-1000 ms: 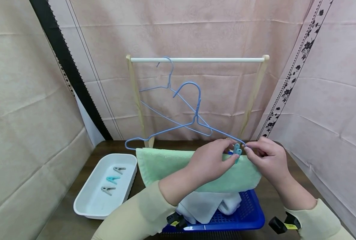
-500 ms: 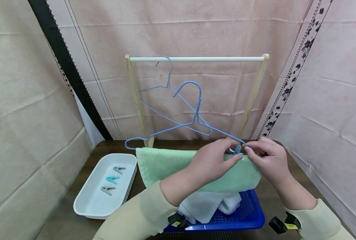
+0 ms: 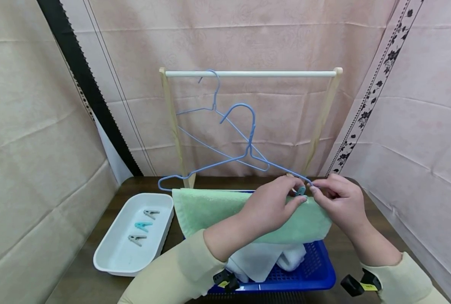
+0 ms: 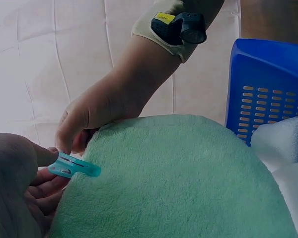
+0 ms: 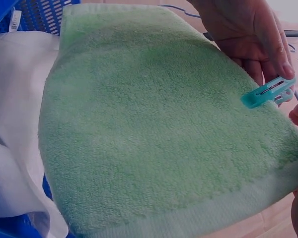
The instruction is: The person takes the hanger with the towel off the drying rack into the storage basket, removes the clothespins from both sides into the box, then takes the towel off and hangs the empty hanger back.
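Pale drapes (image 3: 282, 46) wall off the table (image 3: 82, 266). Our left hand (image 3: 268, 202) pinches a teal clothespin (image 5: 268, 92) between thumb and fingers, its nose over the green towel's (image 5: 164, 124) top edge, angled, we judge, to bite the cloth. Our right hand (image 3: 339, 197) pinches the front blue hanger (image 3: 252, 131) by its end, probably steadying it. The towel seems draped over its lower bar, above the blue basket (image 4: 268, 59). Three more clips (image 3: 139, 225) lie in the white tray (image 3: 107, 258), likely for easy reach.
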A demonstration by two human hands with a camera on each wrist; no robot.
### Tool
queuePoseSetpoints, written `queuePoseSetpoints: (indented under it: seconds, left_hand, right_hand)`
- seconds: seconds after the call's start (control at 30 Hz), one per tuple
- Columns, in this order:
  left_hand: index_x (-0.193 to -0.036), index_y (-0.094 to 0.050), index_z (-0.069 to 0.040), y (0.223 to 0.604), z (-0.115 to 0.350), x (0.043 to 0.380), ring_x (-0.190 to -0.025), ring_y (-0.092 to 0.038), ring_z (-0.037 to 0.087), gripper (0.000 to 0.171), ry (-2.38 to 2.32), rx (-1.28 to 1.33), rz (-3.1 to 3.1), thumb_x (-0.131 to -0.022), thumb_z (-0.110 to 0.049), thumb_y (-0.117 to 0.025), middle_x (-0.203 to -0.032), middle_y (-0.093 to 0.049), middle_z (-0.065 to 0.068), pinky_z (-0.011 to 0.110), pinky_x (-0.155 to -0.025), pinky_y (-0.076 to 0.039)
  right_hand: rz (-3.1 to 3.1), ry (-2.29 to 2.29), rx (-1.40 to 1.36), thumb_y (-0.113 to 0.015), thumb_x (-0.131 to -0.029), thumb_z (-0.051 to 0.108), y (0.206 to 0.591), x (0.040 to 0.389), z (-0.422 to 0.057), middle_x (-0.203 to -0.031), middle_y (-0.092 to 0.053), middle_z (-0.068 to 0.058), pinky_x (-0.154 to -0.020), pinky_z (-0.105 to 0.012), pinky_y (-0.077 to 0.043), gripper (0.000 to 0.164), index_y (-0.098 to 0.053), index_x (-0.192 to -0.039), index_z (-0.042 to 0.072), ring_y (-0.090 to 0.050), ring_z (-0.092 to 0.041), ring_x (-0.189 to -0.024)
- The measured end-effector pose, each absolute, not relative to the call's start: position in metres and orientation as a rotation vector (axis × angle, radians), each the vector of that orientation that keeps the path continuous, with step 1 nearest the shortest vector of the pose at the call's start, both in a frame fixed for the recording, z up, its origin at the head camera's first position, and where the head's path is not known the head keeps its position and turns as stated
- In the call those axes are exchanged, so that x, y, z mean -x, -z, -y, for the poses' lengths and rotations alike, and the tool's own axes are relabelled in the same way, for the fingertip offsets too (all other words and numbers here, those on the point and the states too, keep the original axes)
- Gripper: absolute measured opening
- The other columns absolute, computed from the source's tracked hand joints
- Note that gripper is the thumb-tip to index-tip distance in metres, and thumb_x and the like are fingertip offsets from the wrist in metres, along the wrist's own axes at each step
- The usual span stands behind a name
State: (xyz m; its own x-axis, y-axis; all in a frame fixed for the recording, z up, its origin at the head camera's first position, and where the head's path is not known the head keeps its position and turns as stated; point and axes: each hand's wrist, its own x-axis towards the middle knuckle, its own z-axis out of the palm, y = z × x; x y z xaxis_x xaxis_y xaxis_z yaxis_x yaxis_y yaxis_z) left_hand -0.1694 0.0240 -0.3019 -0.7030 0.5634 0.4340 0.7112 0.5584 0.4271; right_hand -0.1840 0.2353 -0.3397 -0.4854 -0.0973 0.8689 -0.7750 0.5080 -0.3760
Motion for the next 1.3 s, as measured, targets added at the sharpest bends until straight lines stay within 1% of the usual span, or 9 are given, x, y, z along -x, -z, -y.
queuePoseSetpoints:
  seconds: [0.13,0.27,0.37,0.57,0.73,1.13,1.3]
  left_hand:
    - [-0.115,-0.060,-0.019,0.302,-0.024,0.170,-0.094,-0.057,-0.004,0.018,0.858,1.083,2.529,-0.101,-0.030,-0.058,-0.112,-0.060,-0.010,0.010,-0.070,-0.044]
    - [-0.111,-0.061,-0.019,0.302,-0.023,0.170,-0.083,-0.052,-0.004,0.012,0.876,1.111,2.499,-0.102,-0.026,-0.057,-0.107,-0.058,-0.012,0.009,-0.066,-0.041]
    - [-0.108,-0.062,-0.020,0.304,-0.023,0.171,-0.078,-0.049,-0.003,0.009,0.904,1.119,2.460,-0.101,-0.024,-0.058,-0.104,-0.058,-0.013,0.010,-0.065,-0.040]
    - [-0.104,-0.062,-0.021,0.307,-0.022,0.175,-0.083,-0.050,-0.004,0.005,1.007,1.111,2.423,-0.101,-0.024,-0.060,-0.101,-0.058,-0.014,0.010,-0.070,-0.041]
    - [-0.104,-0.059,-0.021,0.310,-0.022,0.180,-0.085,-0.051,0.001,0.004,1.070,1.110,2.436,-0.102,-0.024,-0.056,-0.100,-0.055,-0.013,0.013,-0.072,-0.042]
    - [-0.104,-0.060,-0.019,0.314,-0.018,0.182,-0.087,-0.052,0.002,0.005,1.220,1.131,2.339,-0.103,-0.020,-0.055,-0.100,-0.057,-0.011,0.013,-0.076,-0.042]
    - [-0.106,-0.061,-0.017,0.314,-0.016,0.182,-0.090,-0.054,0.001,0.006,1.293,1.131,2.288,-0.103,-0.019,-0.055,-0.102,-0.059,-0.010,0.016,-0.080,-0.047]
  right_hand:
    - [1.911,-1.013,-0.711,-0.072,-0.066,-0.018,0.339,0.184,-0.235,-0.058,-0.036,0.005,-0.048,-0.020,-0.024,0.019,-0.073,-0.078,-0.003,-0.031,0.000,-0.055]
    - [1.909,-1.012,-0.710,-0.072,-0.067,-0.018,0.338,0.184,-0.234,-0.058,-0.036,0.005,-0.048,-0.019,-0.024,0.018,-0.073,-0.077,-0.003,-0.031,0.000,-0.055]
    - [1.886,-1.014,-0.733,-0.071,-0.066,-0.018,0.337,0.184,-0.233,-0.057,-0.035,0.005,-0.048,-0.019,-0.024,0.017,-0.072,-0.076,-0.004,-0.031,0.001,-0.055]
    - [1.870,-1.004,-0.748,-0.070,-0.066,-0.019,0.336,0.183,-0.231,-0.057,-0.034,0.004,-0.048,-0.018,-0.023,0.018,-0.072,-0.076,-0.005,-0.030,0.003,-0.056]
    - [1.875,-1.006,-0.746,-0.070,-0.065,-0.019,0.337,0.183,-0.231,-0.057,-0.035,0.005,-0.048,-0.018,-0.024,0.018,-0.072,-0.076,-0.005,-0.030,0.003,-0.056]
    - [1.883,-0.997,-0.721,-0.071,-0.066,-0.017,0.337,0.181,-0.228,-0.057,-0.035,0.005,-0.049,-0.018,-0.023,0.015,-0.072,-0.076,-0.006,-0.030,0.003,-0.057]
    - [1.882,-0.994,-0.732,-0.070,-0.066,-0.019,0.334,0.178,-0.226,-0.057,-0.036,0.005,-0.049,-0.018,-0.024,0.016,-0.072,-0.076,-0.007,-0.030,0.003,-0.057]
